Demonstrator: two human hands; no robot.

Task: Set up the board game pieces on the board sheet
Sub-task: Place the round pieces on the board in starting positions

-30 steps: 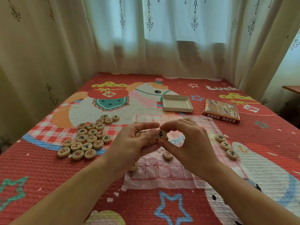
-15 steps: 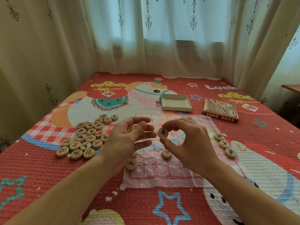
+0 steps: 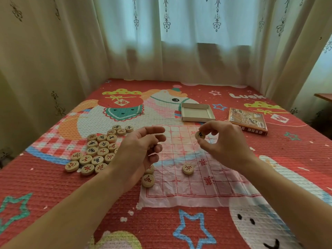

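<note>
Bedspread [image 3: 53, 194] of red cartoon print carried everything, with the board sheet [image 3: 179, 198] spread flat at its centre. A loose pile of pieces [image 3: 100, 150] lay off the sheet to its left, while the empty box tray [image 3: 196, 114] and the printed box [image 3: 248, 121] sat beyond its far edge. The left hand [image 3: 142, 150] hovered over the sheet's left side, fingers loosely curled; whether it held anything could not be told. The right hand [image 3: 226, 146] pinched a black-marked piece [image 3: 200, 135] between thumb and fingertips above the sheet's far half. One piece [image 3: 188, 168] stood on the grid and a red-marked piece [image 3: 148, 180] sat at its left edge. Setup was judged to be at an early stage; the next move called for lowering the held piece squarely onto its intersection without rucking the thin sheet.
</note>
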